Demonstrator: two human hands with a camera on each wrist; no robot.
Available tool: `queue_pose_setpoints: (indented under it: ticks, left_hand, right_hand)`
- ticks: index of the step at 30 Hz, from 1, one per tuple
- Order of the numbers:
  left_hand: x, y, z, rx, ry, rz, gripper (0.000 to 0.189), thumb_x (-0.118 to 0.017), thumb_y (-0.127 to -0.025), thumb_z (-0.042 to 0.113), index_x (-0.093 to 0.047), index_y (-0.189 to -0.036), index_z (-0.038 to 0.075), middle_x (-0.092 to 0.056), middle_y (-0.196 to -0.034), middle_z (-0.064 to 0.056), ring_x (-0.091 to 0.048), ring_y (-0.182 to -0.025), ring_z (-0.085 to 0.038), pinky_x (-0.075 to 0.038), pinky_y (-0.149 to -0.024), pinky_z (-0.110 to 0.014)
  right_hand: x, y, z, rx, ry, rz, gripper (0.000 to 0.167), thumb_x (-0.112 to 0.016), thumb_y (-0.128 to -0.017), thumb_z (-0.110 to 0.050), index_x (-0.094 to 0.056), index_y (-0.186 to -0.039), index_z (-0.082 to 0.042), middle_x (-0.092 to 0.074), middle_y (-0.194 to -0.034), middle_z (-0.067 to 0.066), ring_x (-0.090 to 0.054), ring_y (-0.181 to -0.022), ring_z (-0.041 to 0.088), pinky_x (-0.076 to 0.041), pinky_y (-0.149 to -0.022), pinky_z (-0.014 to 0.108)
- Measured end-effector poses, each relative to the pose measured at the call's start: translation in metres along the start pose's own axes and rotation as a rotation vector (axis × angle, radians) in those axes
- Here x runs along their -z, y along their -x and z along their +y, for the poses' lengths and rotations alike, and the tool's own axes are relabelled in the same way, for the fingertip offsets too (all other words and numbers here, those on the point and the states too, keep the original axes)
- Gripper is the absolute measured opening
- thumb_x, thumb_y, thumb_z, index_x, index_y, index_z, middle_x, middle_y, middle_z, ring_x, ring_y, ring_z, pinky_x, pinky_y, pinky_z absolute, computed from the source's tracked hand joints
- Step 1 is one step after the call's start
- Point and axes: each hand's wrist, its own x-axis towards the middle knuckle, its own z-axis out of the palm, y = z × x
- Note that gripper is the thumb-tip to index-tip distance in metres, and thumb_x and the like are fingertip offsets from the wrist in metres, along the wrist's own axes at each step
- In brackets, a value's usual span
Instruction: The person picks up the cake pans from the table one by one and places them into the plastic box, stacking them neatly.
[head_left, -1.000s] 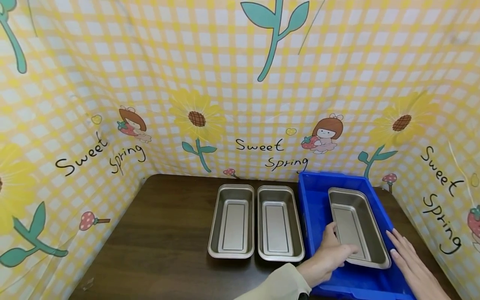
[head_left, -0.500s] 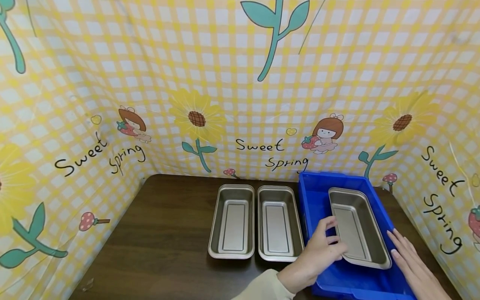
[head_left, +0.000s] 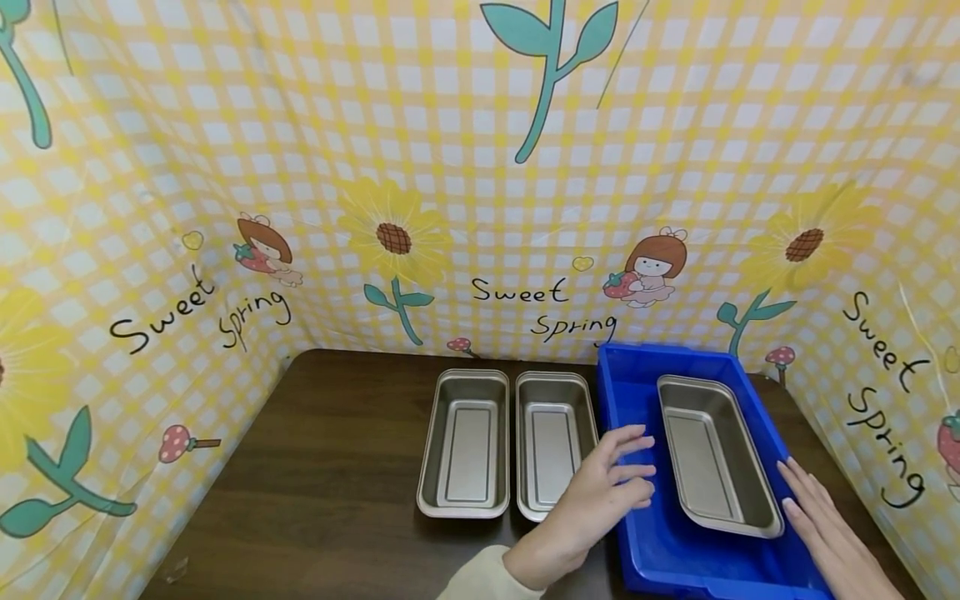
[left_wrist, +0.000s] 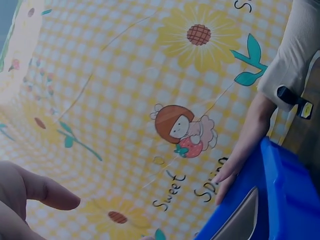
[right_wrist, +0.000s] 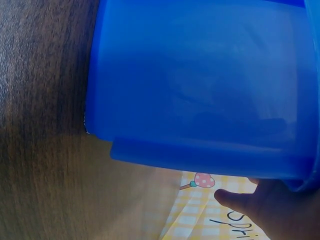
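A metal loaf pan (head_left: 708, 467) lies inside the blue plastic bin (head_left: 652, 558), slightly slanted, nearer its right wall. My left hand (head_left: 588, 500) hovers at the bin's left wall with fingers spread and holds nothing. It covers part of a second loaf pan (head_left: 553, 442), which stands on the table. Another matching loaf pan (head_left: 467, 450) stands beside that one, farther left. With its fingers straight, my right hand (head_left: 832, 525) rests along the bin's right rim. The right wrist view shows that hand (right_wrist: 250, 202) at the bin's outer wall (right_wrist: 200, 80).
The dark wooden table (head_left: 322, 467) extends left of the pans. A yellow checked cloth (head_left: 480, 208) with flower prints hangs behind and at both sides. A small clear scrap (head_left: 176, 570) lies near the table's front left.
My left hand has let go of the pan in the bin and moved left, out over the bin's wall. The right hand and the pans stay where they were.
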Motion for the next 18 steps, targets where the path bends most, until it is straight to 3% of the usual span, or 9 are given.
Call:
queue_pose_setpoints:
  ticks: [9, 18]
  left_hand:
    - [0.026, 0.013, 0.007, -0.024, -0.002, -0.002, 0.058, -0.058, -0.1, 0.001, -0.045, -0.157, 0.007, -0.059, -0.148, -0.009, -0.065, -0.123, -0.03, -0.06, -0.096, -0.038]
    - [0.045, 0.023, 0.008, -0.042, -0.034, 0.019, 0.055, -0.059, -0.098, 0.001, -0.048, -0.152, 0.002, -0.065, -0.132, -0.011, -0.07, -0.113, -0.033, -0.061, -0.091, -0.037]
  right_hand:
    - [0.0, 0.001, 0.001, 0.003, 0.001, 0.012, 0.062, -0.032, -0.117, -0.027, -0.014, -0.167, 0.004, -0.003, -0.169, 0.038, 0.017, -0.152, 0.058, 0.025, -0.115, 0.071]
    - [0.001, -0.001, 0.002, -0.016, -0.012, -0.015, 0.063, -0.031, -0.117, -0.03, -0.011, -0.167, 0.005, -0.001, -0.169, 0.039, 0.019, -0.151, 0.06, 0.023, -0.112, 0.077]
